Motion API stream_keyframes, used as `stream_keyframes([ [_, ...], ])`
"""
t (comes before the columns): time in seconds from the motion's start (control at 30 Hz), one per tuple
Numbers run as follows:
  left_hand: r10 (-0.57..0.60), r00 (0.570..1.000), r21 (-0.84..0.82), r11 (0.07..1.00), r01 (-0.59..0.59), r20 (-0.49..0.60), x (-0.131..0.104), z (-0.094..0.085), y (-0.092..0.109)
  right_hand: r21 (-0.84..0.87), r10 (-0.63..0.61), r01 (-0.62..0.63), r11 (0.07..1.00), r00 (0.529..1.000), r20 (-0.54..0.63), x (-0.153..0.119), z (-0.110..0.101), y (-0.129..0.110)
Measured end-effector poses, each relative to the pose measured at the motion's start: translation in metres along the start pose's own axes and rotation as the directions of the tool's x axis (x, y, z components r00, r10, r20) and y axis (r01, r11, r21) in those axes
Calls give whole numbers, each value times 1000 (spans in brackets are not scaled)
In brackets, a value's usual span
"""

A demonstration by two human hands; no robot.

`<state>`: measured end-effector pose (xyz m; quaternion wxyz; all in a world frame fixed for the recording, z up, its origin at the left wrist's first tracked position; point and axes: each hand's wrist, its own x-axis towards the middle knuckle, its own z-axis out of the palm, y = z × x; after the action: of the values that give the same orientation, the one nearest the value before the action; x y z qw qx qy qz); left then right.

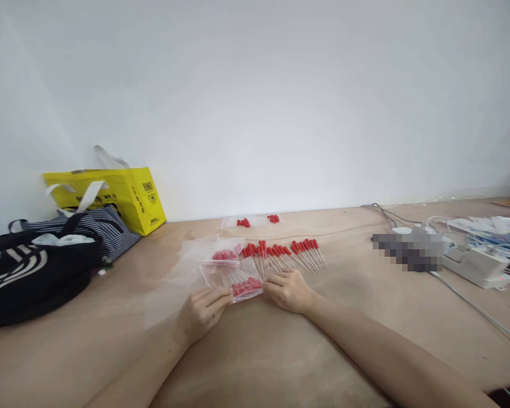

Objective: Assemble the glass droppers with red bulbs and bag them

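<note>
My left hand (204,310) pinches the near left corner of a clear zip bag (245,296), and my right hand (289,290) grips its right corner. Inside the bag lie several droppers with red rubber bulbs, bulbs toward me. Another clear bag (226,249) with red-bulbed droppers sits just behind it. To the right of these bags, loose droppers (308,255) with red bulbs and pale thin stems are spread in groups, bulbs pointing away. Near the wall, a flat clear bag (261,221) has small red bulbs on or in it; I cannot tell which.
A yellow shopping bag (147,198), a striped bag (117,229) and a black bag (38,277) stand at the left. Clear plastic sheets (165,292) lie left of my hands. At the right are a white power strip (476,265), cables and a pile of packets (493,232).
</note>
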<state>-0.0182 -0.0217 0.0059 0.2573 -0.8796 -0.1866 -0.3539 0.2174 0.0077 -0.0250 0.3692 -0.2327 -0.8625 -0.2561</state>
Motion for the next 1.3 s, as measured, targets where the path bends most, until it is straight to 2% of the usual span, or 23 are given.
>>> stream_keyframes([
  [0.13,13,1000,-6,1000,-13,0,3,1,2,-9,-36,36,999,999,-5,1,2,-1],
  [0.3,-47,999,-17,999,47,13,4,4,4,25,6,-7,1000,999,41,0,3,-2],
  [0.43,-9,1000,-42,999,9,1,4,5,4,37,14,-15,999,999,36,2,0,-5],
  [0.6,20,999,-46,999,-22,-32,5,6,5,20,-37,37,999,999,13,6,-3,-11],
  [0.73,-11,1000,-58,998,9,-26,7,7,7,-5,-95,95,995,995,-2,8,-2,-13],
  [1.03,12,999,-35,999,-13,-31,10,9,9,-5,-46,46,999,999,22,9,-2,-13],
  [1.2,-85,994,-87,993,78,-70,14,13,13,-10,-41,40,999,999,-9,11,-4,-16],
  [1.3,-114,992,-125,986,107,-50,15,14,15,5,-14,14,1000,1000,-28,15,-3,-22],
])
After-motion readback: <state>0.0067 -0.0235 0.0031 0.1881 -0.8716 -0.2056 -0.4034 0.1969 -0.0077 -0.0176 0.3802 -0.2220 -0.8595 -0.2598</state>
